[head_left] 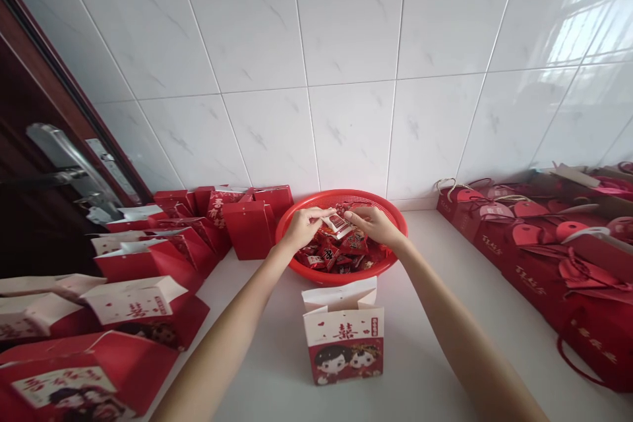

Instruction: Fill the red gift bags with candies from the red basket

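Observation:
Over a red plastic basket (341,279) of red-wrapped sweets (353,242), both hands hold a small white and red packet (338,225) between them. My left hand (305,227) pinches its upper left side with closed fingers. At its right edge is my right hand (376,225), thumb and fingers closed on it. Nearer to me, a white and red paper bag (345,343) with two cartoon figures stands upright, its top open. What lies inside the bag cannot be seen.
Many red and white paper bags (148,260) stand on the left, beside a dark door with a metal handle (74,158). Red gift boxes with cords (524,264) line the right. A tiled wall (351,138) rises behind the white surface (415,356).

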The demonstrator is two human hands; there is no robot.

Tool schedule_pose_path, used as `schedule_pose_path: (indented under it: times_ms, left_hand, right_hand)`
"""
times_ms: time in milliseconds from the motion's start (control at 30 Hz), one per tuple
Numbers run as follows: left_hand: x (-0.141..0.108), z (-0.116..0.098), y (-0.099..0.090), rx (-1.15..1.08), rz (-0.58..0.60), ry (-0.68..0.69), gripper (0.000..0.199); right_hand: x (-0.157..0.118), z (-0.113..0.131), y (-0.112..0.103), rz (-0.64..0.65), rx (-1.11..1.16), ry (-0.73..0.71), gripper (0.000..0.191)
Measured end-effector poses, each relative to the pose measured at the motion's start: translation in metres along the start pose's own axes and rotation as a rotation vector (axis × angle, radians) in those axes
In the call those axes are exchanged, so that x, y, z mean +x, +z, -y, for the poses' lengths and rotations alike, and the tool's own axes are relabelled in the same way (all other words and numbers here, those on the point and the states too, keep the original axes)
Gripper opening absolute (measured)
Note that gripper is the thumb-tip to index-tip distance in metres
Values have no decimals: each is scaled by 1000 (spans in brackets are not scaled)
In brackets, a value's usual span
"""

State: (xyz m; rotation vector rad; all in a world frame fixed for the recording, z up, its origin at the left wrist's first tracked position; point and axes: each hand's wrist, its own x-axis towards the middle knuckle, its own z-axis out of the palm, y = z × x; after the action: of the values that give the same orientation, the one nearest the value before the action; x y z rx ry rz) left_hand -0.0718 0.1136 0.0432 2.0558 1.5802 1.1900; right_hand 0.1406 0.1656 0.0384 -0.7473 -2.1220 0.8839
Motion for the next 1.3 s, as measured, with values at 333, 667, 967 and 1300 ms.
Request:
schedule_pose_path:
  times_ms: [333,667,967,1300]
  left_hand:
    - [2,1,3,235,55,-162,44]
    - [2,10,4,495,202,-413,33]
    - [5,11,6,388,213,-327,45]
    - [4,19,2,31,-141,-84,27]
  right_hand:
    - [-1,-8,0,-23,125,-49,30]
    - [2,-13,-1,-181,31,84,11]
    - [3,-16,1,-170,25,55,7]
    - [3,-15,1,-127,9,59,13]
